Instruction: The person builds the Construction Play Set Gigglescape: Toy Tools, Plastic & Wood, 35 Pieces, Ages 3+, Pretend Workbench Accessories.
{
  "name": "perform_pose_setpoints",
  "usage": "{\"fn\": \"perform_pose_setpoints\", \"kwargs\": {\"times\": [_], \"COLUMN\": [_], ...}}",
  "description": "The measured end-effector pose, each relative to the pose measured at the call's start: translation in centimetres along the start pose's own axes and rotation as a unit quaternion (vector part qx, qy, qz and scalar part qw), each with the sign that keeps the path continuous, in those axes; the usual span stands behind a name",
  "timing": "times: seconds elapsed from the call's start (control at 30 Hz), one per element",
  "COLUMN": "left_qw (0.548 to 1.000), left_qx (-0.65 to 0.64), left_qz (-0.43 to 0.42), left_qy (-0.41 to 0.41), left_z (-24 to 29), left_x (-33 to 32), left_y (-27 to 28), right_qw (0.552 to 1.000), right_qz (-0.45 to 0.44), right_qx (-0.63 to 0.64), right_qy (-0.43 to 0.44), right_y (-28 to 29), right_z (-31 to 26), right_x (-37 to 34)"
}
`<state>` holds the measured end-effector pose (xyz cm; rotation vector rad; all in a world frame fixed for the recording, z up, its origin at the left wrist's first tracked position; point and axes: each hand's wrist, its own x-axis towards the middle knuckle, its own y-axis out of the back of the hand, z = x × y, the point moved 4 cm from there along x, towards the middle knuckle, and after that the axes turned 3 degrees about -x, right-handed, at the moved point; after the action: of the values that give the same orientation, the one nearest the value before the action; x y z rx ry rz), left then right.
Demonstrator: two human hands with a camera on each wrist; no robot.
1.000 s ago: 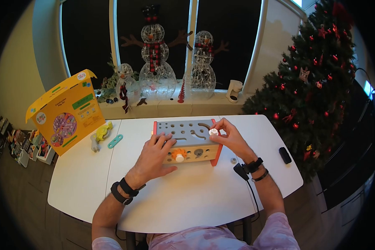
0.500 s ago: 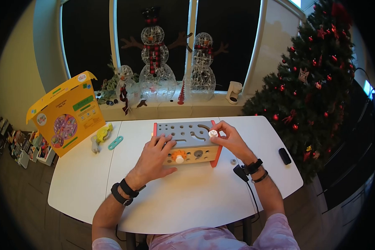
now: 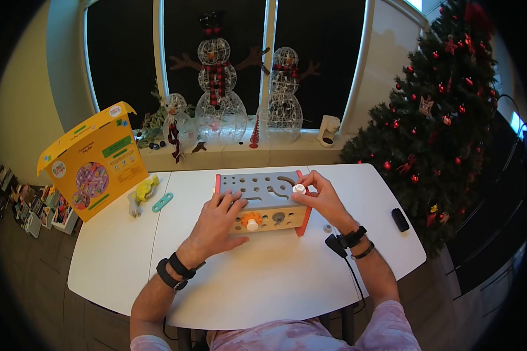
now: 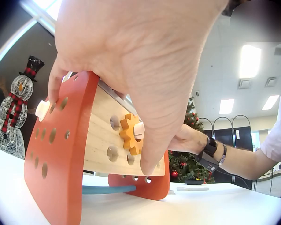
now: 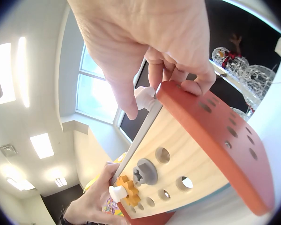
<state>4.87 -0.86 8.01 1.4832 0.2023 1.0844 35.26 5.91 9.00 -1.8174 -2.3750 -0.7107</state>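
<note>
- Head view: wooden toy box (image 3: 263, 202) on the white bench (image 3: 234, 286), grey holed top, red ends, pale front with an orange gear (image 4: 127, 133).
- Left of the box: yellow carton (image 3: 93, 164), then teal strip (image 3: 162, 202).
- Left grip (image 3: 218, 225): fingers loosely spread, covering part of the box's top.
- Right grip (image 3: 328, 202): pinching a white bolt (image 3: 299, 189) at the box's right end.
- Box and hands: practically unmoved since a second ago.

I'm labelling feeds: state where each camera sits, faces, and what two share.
Head: worn on head, facing forward and down at toy bench; left hand, right hand, shirt show.
Left wrist: worn there, facing past its hand toward left red panel; right forearm shows too.
Right wrist: worn there, facing past its hand toward right red panel; left hand shows too.
Wrist views share the orange gear.
</note>
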Motion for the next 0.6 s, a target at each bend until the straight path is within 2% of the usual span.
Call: {"fn": "perform_pose_setpoints", "kwargs": {"times": [0.4, 0.6], "left_qw": [1.0, 1.0], "left_qx": [0.001, 0.001], "left_qz": [-0.002, -0.004], "left_qy": [0.002, 0.002], "left_z": [-0.09, -0.08], "left_x": [-0.08, -0.05], "left_y": [-0.13, -0.09], "right_qw": [1.0, 1.0], "right_qz": [0.028, 0.009], "right_qx": [-0.009, 0.004], "right_qy": [-0.005, 0.0], "right_y": [-0.14, -0.1], "right_z": [0.22, 0.3], "right_x": [-0.07, -0.09]}}
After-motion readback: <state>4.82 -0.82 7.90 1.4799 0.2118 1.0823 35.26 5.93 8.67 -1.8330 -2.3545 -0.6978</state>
